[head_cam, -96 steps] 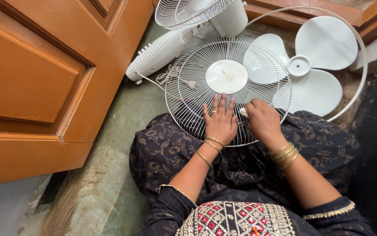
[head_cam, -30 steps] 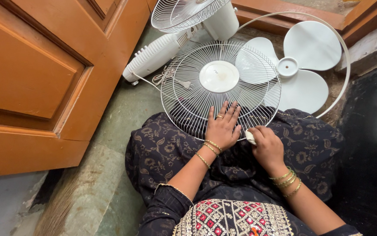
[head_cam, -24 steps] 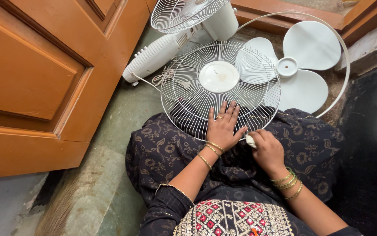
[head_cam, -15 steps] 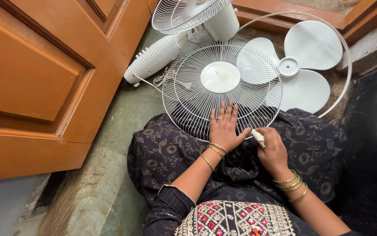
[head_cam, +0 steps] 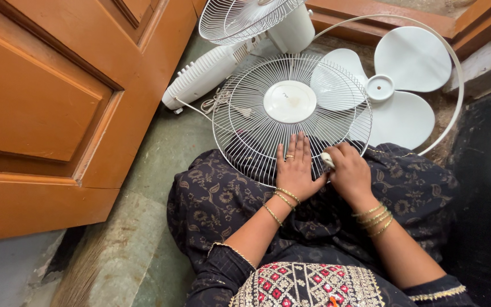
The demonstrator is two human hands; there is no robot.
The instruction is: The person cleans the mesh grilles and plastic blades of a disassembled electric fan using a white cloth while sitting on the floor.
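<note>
A round white wire fan guard (head_cam: pixel 257 113) with a white centre disc rests half on my lap, half on the floor. My left hand (head_cam: pixel 295 169) lies flat on its near wires, fingers together and stretched out. My right hand (head_cam: pixel 348 170) sits just to the right, at the guard's near rim, closed around a small white cloth (head_cam: pixel 327 160) pressed against the wires. Gold bangles are on both wrists.
A white three-blade fan blade (head_cam: pixel 407 85) lies on the floor to the right, inside a thin white ring (head_cam: pixel 460 91). The white fan body (head_cam: pixel 205 71) with its rear guard (head_cam: pixel 240 17) lies behind. An orange wooden door (head_cam: pixel 52 102) stands at the left.
My right hand with the cloth has moved up from the guard's near edge onto the wires beside my left hand. My left hand has stayed flat on the guard.
</note>
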